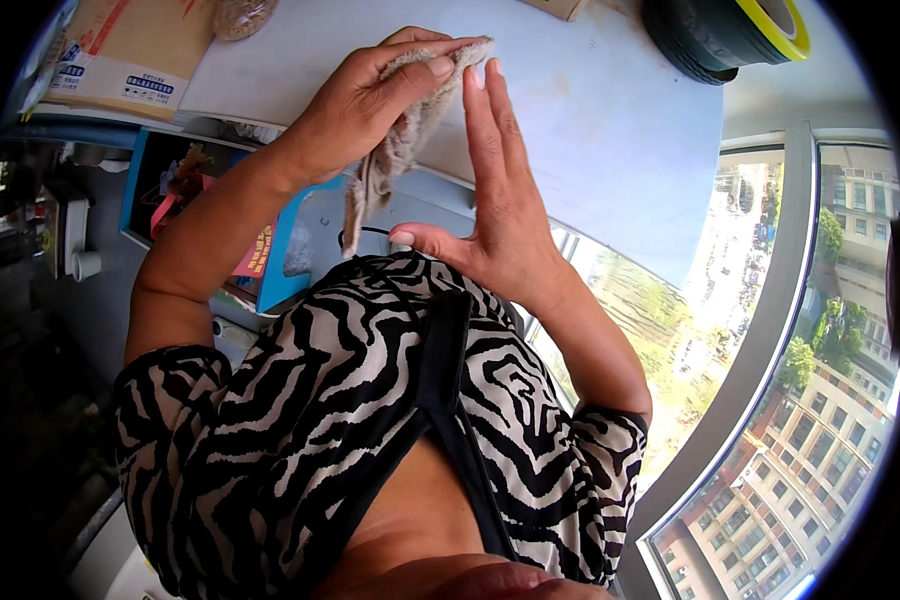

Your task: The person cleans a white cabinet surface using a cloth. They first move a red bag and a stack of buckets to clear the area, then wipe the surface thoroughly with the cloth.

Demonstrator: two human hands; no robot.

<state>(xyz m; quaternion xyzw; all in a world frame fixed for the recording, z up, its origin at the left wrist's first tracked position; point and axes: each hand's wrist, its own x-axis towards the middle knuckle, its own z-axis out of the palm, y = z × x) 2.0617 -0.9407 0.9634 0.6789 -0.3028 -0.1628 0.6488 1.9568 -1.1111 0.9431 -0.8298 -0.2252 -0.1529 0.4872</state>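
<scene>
A fuzzy grey-beige rag (pixel 410 125) hangs down bunched from my left hand (pixel 355 105), its lower end dangling past the table's front edge. The fingers and thumb of that hand are closed on the cloth's upper part. To the right, my right hand (pixel 505 200) is held up with fingers stretched and the thumb spread away. Its fingertips are close beside the upper end of the rag; whether they touch it I cannot tell. Beneath both hands lies the white tabletop (pixel 590 150).
A cardboard box (pixel 140 50) and a clear bag of brown contents (pixel 242 15) sit at the far left. At the far right stands a black round object with a yellow rim (pixel 785 30). Below the table is an open blue-edged drawer (pixel 288 245). A window frame (pixel 745 400) runs along the right.
</scene>
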